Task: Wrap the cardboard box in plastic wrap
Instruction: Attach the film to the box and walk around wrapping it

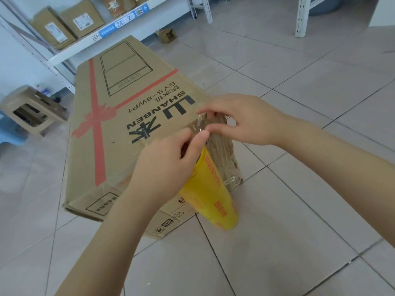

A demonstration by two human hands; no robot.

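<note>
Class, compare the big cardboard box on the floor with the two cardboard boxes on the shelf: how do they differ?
The big cardboard box lies flat on the tiled floor; the two shelf boxes stand on the white shelf. The big one is long, with a printed red ribbon and black lettering; the shelf boxes are compact, each with a white label. All are brown cardboard.

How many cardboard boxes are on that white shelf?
3 that I can see. Two labelled boxes stand side by side at the shelf's left end, and a third sits further right, cut off by the picture's top edge. More may be hidden beyond the frame.
</note>
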